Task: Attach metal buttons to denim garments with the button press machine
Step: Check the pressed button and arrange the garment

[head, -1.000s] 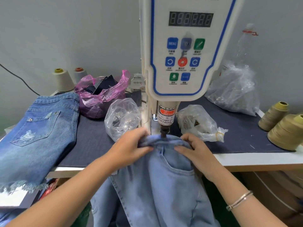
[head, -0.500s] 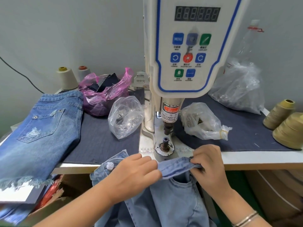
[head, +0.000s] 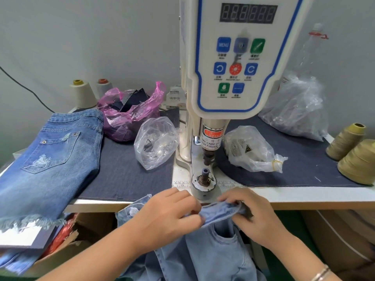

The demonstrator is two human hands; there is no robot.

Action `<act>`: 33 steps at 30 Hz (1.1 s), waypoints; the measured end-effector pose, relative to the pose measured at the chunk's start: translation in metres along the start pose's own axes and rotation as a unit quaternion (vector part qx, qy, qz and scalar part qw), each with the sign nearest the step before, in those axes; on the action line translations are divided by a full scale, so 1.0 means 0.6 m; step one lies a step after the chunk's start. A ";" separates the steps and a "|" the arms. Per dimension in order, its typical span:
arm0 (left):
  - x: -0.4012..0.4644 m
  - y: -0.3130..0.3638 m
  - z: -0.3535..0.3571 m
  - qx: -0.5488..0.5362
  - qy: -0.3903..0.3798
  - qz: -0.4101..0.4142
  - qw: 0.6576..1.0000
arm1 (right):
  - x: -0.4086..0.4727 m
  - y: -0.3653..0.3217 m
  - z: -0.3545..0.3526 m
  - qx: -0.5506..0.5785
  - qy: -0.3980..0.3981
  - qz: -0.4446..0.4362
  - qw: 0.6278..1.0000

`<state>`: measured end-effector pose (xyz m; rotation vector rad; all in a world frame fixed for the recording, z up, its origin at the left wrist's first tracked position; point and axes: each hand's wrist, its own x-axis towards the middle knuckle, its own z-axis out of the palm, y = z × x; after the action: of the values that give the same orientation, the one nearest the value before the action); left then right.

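The left hand (head: 166, 213) and right hand (head: 253, 218) cover the waistband ends of the jeans (head: 213, 260), whose legs run off the bottom edge. The button (head: 133, 210) left of the left hand is blurred.

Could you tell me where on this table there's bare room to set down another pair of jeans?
Bare dark cloth lies between the folded jeans and the press base, and again between the tied clear bag and the thread cones. The back edge is crowded with bags.

Bright, even light; wide-angle bowing at edges.
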<state>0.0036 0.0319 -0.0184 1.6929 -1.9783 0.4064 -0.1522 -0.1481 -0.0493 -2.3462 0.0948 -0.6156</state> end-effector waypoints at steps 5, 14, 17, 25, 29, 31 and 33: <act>0.014 0.001 -0.012 -0.230 -0.044 -0.153 0.960 | 0.027 -0.031 -0.012 0.044 -0.296 0.233 0.925; 0.055 -0.043 -0.047 -0.531 -0.151 -0.399 0.732 | 0.042 -0.036 -0.029 0.481 -0.118 0.260 0.829; 0.056 -0.047 -0.054 -0.569 -0.263 -0.407 0.664 | 0.057 -0.045 -0.022 0.466 -0.101 0.259 0.840; 0.063 -0.049 -0.048 -0.513 -0.268 -0.381 0.721 | 0.058 -0.052 -0.014 0.464 -0.096 0.317 0.821; 0.060 -0.047 -0.043 -0.522 -0.272 -0.397 0.704 | 0.063 -0.067 -0.011 0.415 -0.084 0.358 0.832; 0.057 -0.043 -0.040 -0.561 -0.240 -0.432 0.665 | 0.067 -0.072 -0.010 0.233 -0.015 0.308 0.922; 0.060 -0.038 -0.037 -0.585 -0.200 -0.475 0.626 | 0.052 -0.088 -0.008 0.082 0.128 0.220 0.964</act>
<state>0.0260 0.0098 0.0176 1.5306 -0.7368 -1.4250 -0.1320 -0.1187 0.0011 -1.9841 0.6400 -0.6669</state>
